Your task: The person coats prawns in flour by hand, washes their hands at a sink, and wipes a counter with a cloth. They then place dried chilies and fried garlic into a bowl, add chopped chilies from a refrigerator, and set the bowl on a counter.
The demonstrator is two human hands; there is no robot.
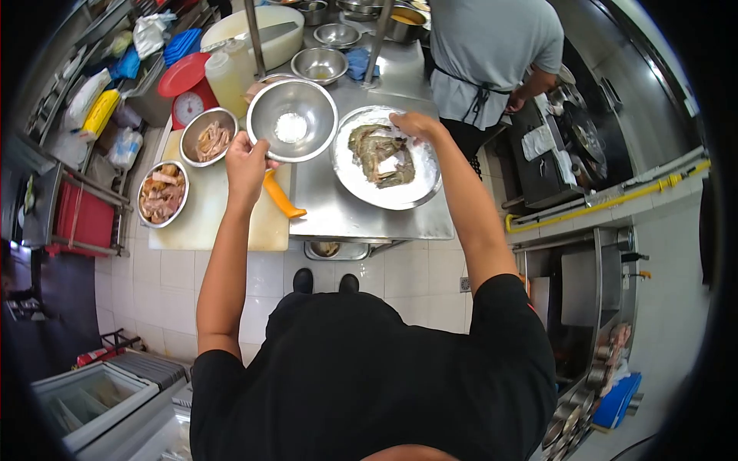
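Observation:
My left hand (247, 161) grips the rim of a small steel bowl (261, 115), which is tilted and has some white powder (291, 127) in its bottom. To its right, on the steel counter, stands a wide bowl (419, 201) coated with white powder, with several raw, greyish prawns (377, 157) lying inside. My right hand (417, 126) reaches over the upper right rim of that bowl, fingers drawn together close to the prawns; what they hold, if anything, is hidden. An orange-yellow knife handle (283, 195) lies just below the small bowl, its far end hidden.
Two bowls of raw meat pieces, one (209, 137) behind the other (163, 194), stand on the cutting board (219, 227). A red scale (187, 104) and squeeze bottles (229, 77) are behind. Steel bowls (320, 66) stand farther back. A co-worker (492, 61) stands at the stove, right.

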